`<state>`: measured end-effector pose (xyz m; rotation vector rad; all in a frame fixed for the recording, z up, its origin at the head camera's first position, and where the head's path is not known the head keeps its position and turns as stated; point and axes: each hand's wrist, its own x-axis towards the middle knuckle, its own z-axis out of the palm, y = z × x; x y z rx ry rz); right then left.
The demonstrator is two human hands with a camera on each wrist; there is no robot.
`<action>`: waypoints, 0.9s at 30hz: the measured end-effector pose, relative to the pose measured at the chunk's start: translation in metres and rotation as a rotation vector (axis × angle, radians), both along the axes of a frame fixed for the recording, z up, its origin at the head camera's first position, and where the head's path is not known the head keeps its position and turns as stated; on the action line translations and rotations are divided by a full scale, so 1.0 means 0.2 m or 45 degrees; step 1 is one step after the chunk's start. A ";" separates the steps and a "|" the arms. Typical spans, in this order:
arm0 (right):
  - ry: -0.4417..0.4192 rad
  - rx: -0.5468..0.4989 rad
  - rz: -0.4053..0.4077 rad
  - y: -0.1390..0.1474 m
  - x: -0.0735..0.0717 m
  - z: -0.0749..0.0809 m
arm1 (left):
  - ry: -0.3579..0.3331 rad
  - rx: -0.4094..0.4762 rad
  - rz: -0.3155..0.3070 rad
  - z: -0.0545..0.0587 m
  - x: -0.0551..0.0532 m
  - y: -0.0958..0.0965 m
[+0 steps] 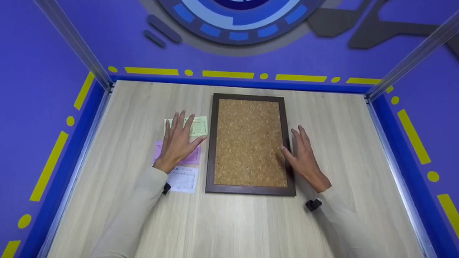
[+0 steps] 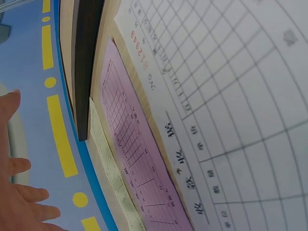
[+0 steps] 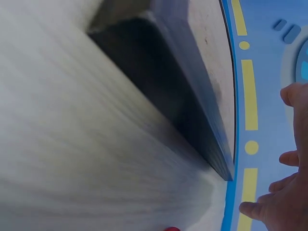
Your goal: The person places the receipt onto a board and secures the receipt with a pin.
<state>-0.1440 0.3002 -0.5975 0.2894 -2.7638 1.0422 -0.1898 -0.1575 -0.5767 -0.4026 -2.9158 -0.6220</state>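
A cork board (image 1: pixel 249 143) in a dark brown frame lies flat on the table. Along its left side three printed slips form a column: green (image 1: pixel 199 126) at the back, pink (image 1: pixel 193 156) in the middle, white (image 1: pixel 183 179) in front. Fingers spread, my left hand (image 1: pixel 177 141) is over the green and pink slips and covers part of both. In the left wrist view it appears raised above the slips. My right hand (image 1: pixel 304 157), fingers extended, is at the board's right edge, its thumb overlapping the frame in the head view. Neither hand holds anything.
The pale wood table (image 1: pixel 244 225) is bounded by blue walls with yellow markings at the back and sides. Metal posts (image 1: pixel 412 59) stand at the back corners. A small red thing (image 3: pixel 172 228) shows at the bottom of the right wrist view.
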 end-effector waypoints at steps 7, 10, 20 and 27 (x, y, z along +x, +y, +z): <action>-0.044 -0.059 -0.005 -0.03 0.03 -0.03 | 0.088 0.022 -0.030 -0.02 0.00 -0.02; -0.089 -0.078 -0.001 -0.04 0.04 -0.04 | 0.096 0.040 -0.037 -0.03 0.00 -0.02; -0.155 -0.098 -0.028 -0.07 0.06 -0.09 | 0.021 0.122 -0.026 -0.06 0.02 -0.06; -0.186 -0.147 -0.037 -0.06 0.07 -0.12 | -0.002 0.161 -0.021 -0.07 0.03 -0.09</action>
